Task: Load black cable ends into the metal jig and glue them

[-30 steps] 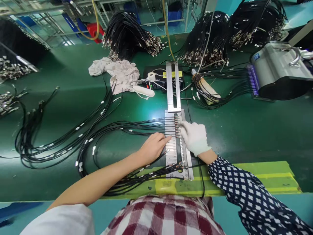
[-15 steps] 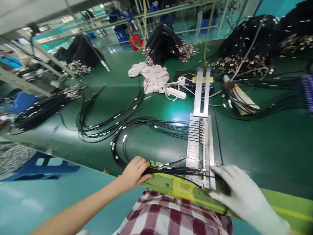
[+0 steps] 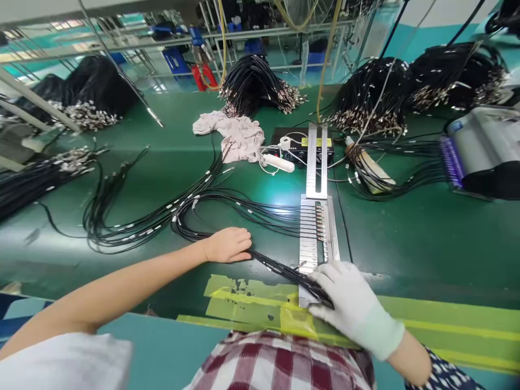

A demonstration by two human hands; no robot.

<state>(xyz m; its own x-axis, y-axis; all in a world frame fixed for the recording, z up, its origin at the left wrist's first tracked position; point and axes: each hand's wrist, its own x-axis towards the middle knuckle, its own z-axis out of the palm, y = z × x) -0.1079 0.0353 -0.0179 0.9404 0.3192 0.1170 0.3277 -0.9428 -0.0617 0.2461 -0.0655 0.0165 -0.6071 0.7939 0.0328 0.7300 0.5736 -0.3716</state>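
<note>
A bundle of thin black cables [image 3: 280,266] runs low across the bench. My bare left hand [image 3: 229,245] closes over the bundle on its left side. At the other end my white-gloved right hand [image 3: 345,295] wraps round the cables, and their tips are hidden under the glove. Beneath that end lies a slotted metal fixture [image 3: 309,250], partly covered by the right hand. Several more cables [image 3: 268,212] sit side by side in the fixture's upper slots, their metal ends lined up in its channel [image 3: 320,222].
Behind the fixture stand a black box [image 3: 300,142], a white stick-like piece [image 3: 279,162] and a crumpled cloth [image 3: 235,135]. Cable heaps [image 3: 254,81] line the far side. A grey machine [image 3: 487,146] stands at right. Yellow tape [image 3: 447,319] covers the front edge.
My left hand has moved up the bench with the cable bundle. My right hand, earlier spread beside the fixture, has come left and closed round the cable ends. The view has shifted right.
</note>
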